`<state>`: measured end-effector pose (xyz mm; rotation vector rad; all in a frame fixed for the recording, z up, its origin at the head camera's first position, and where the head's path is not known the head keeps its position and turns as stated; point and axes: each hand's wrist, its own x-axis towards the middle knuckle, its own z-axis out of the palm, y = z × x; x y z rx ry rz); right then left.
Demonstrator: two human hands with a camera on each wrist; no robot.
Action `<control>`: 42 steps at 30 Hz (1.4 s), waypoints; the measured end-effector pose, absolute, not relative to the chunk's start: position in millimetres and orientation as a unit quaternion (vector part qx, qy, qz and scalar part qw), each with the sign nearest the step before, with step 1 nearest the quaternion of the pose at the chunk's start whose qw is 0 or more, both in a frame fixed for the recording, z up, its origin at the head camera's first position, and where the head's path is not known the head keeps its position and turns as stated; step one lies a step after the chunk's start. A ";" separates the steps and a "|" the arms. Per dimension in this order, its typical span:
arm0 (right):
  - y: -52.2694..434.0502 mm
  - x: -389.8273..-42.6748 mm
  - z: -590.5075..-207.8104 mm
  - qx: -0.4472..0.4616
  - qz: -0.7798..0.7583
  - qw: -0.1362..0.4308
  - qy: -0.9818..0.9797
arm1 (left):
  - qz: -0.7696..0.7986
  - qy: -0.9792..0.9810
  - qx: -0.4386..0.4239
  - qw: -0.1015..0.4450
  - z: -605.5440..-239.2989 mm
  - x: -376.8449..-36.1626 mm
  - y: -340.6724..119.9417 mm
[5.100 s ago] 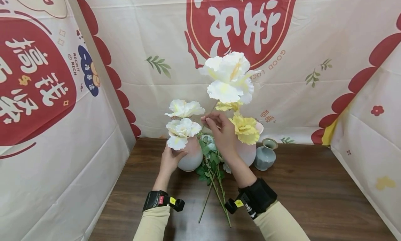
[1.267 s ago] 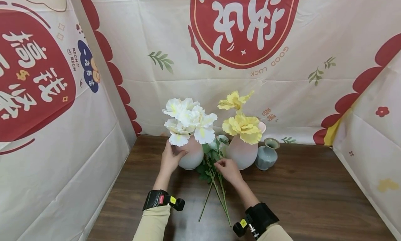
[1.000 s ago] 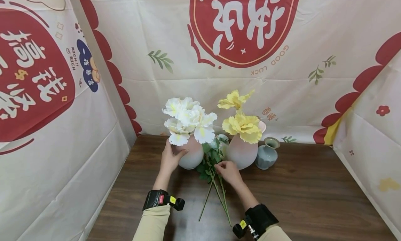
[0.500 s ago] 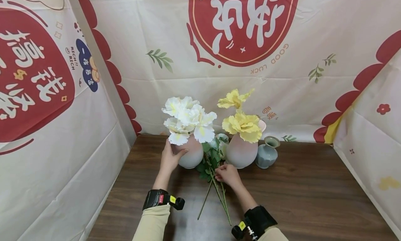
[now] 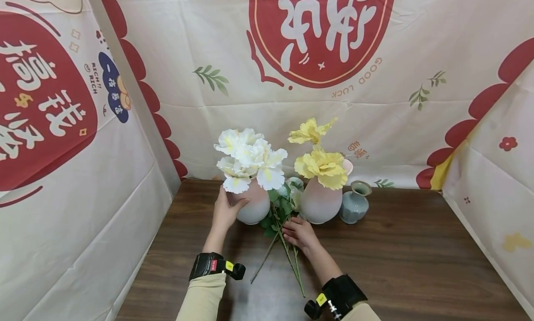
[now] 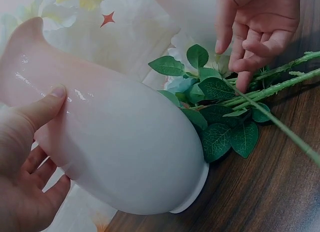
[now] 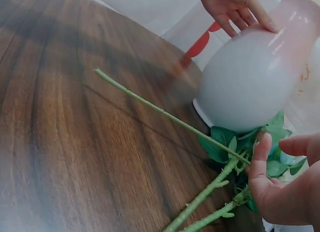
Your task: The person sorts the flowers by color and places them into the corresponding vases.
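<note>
Both forearms, in cream sleeves with black wrist-mounted cameras, extend forward over the dark wood-grain tabletop (image 5: 396,265); the left forearm runs straight ahead, the right angles inward toward centre

The left hand (image 5: 225,212) grips the left side of the rounded pink-to-white ceramic vase (image 5: 254,205), thumb pressed across its front and fingers wrapped behind; the vase stands upright on the tabletop and carries a cluster of white artificial flowers (image 5: 250,158)

The right hand (image 5: 301,233) lies palm-down just right of that vase, fingers curled about the loose green artificial stems (image 5: 288,256) lying on the tabletop; the right wrist view shows the fingertips (image 7: 260,159) against the stems where the leaves begin; whether one stem or several are pinched cannot be told; the stems fan toward the person, their leafy green foliage (image 5: 278,209) bunched between the two pink vases

A second rounded pink vase (image 5: 320,202) holding yellow artificial flowers (image 5: 319,163) stands just right of the right hand; a small pale blue-green ceramic vase (image 5: 353,205) stands beside it

The cream printed backdrop cloth (image 5: 375,117) bears large red panels with white Chinese characters, seen upside-down at centre; "GOOD LUCK" reads inverted beneath the central panel; "RICH!! RICH" appears on the left panel
</note>
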<state>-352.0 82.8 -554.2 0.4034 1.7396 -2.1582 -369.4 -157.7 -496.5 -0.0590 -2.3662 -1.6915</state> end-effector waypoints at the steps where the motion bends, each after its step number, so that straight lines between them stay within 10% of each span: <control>1: 81.9 -352.2 -554.5 0.146 -0.762 0.168 0.608 | -0.577 -0.808 -0.021 0.116 -496.5 -369.5 -157.8; 42: 77.2 -340.1 -546.2 0.094 -0.798 0.172 0.570 | -0.578 -0.807 -0.021 0.117 -499.6 -370.7 -158.0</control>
